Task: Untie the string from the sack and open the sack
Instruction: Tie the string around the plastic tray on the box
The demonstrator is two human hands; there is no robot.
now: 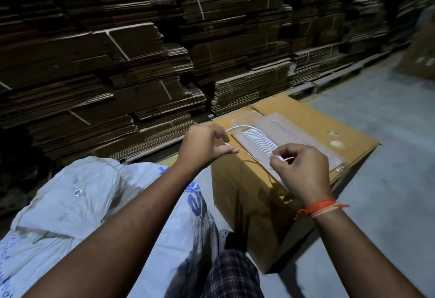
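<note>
String (253,156) stretched between both hands above cardboard box (237,194), clear of sack | left hand (203,145) pinches one end, right hand (300,168) fingers closed on the other, probably to keep it taut | sack (70,203) lies crumpled lower left, mouth looks loosened

A warehouse: bundled flat cardboard stacks (141,62) line the concrete floor (388,144).

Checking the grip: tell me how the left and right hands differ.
The left hand sits higher and farther out; the right hand is lower and nearer. The right wrist wears an orange thread band; the left is bare. Both pinch the white string, away from the sack.
</note>
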